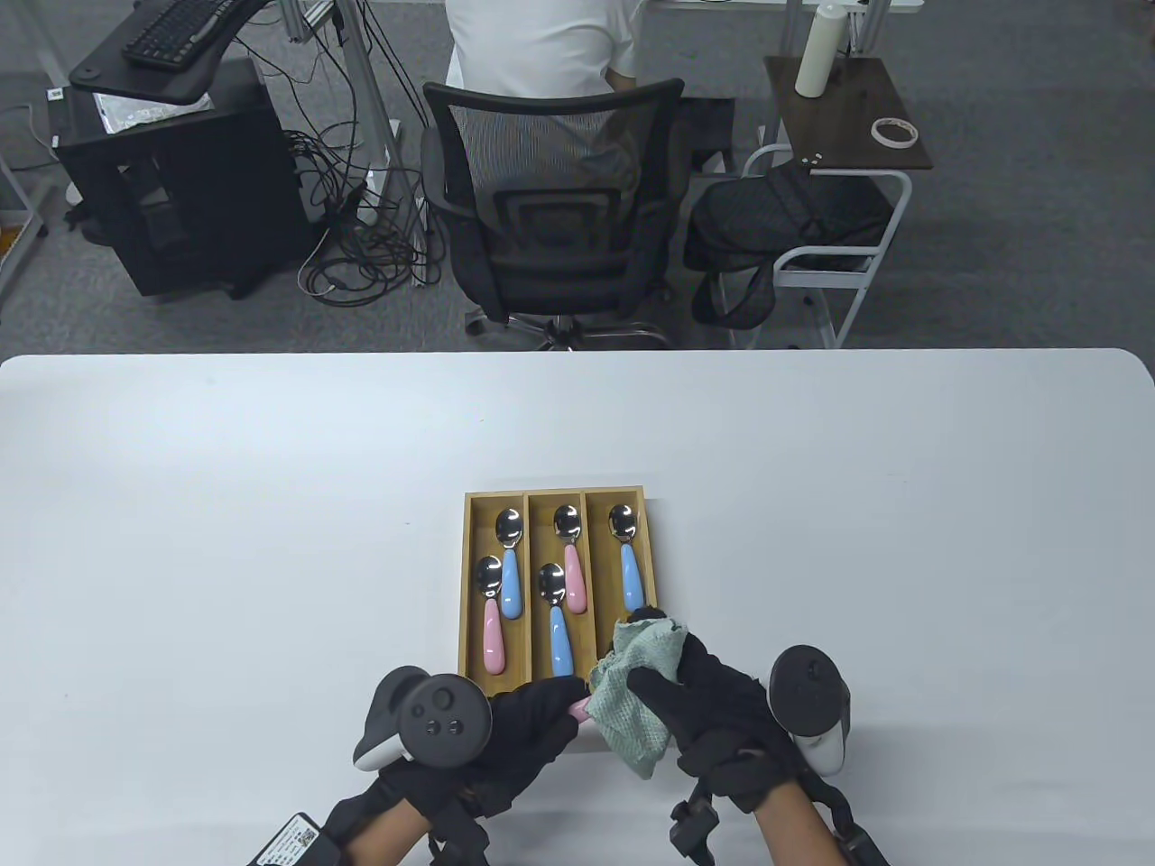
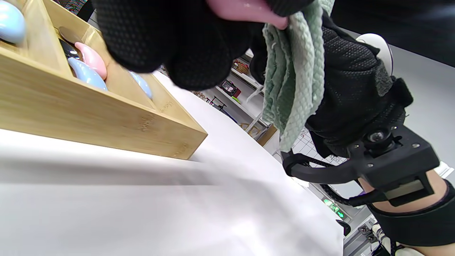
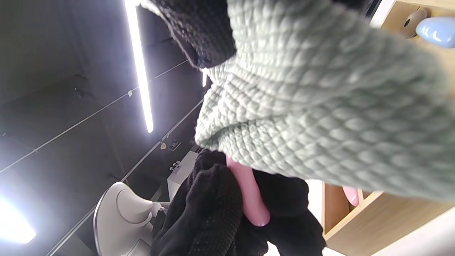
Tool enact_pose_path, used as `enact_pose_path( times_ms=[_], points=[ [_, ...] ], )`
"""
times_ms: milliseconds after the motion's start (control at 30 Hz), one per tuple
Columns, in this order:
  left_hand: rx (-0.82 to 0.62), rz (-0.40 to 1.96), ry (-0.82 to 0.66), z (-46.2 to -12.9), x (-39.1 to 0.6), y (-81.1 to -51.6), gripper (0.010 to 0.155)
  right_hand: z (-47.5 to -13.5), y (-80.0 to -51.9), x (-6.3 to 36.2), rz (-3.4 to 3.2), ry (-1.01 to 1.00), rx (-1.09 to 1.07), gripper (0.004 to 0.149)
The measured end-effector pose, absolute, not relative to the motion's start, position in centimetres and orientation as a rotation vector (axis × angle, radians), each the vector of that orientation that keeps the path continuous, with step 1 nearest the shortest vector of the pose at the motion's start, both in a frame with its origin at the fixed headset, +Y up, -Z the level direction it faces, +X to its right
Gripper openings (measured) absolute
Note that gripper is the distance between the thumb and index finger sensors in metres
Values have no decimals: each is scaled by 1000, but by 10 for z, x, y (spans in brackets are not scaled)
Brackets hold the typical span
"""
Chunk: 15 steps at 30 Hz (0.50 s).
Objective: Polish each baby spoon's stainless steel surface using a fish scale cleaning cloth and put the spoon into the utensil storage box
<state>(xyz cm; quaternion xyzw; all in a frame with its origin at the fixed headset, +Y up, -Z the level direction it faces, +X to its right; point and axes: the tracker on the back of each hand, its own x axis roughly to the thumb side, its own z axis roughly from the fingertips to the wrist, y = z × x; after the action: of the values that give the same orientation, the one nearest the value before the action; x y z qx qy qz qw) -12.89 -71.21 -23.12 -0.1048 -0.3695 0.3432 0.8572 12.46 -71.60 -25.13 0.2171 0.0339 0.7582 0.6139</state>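
My left hand (image 1: 541, 717) grips the pink handle of a baby spoon (image 1: 577, 711) just in front of the wooden utensil box (image 1: 469, 586); the same handle (image 2: 245, 9) (image 3: 249, 193) shows in both wrist views. The spoon's steel bowl is hidden inside the green fish scale cloth (image 1: 636, 695) (image 2: 295, 81) (image 3: 320, 106). My right hand (image 1: 704, 704) holds that cloth wrapped around the bowl. In the box lie several spoons with blue or pink handles, such as a blue one (image 1: 510, 582) at the left and a pink one (image 1: 574, 577) in the middle compartment.
The box sits on a white table (image 1: 226, 541). Beyond the table's far edge stand a black office chair (image 1: 550, 207) with a person seated behind it, a computer stand at the left and a small side table (image 1: 848, 113) at the right.
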Motion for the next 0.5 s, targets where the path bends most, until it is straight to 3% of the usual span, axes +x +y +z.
enact_pose_path(
  times_ms=[167, 500],
  points=[
    [-216, 692, -791, -228, -125, -711, 55, -250, -716, 125, 1819, -3, 446, 68],
    [-204, 682, -779, -228, -125, -711, 55, -247, -713, 127, 1997, -163, 384, 65]
  ],
)
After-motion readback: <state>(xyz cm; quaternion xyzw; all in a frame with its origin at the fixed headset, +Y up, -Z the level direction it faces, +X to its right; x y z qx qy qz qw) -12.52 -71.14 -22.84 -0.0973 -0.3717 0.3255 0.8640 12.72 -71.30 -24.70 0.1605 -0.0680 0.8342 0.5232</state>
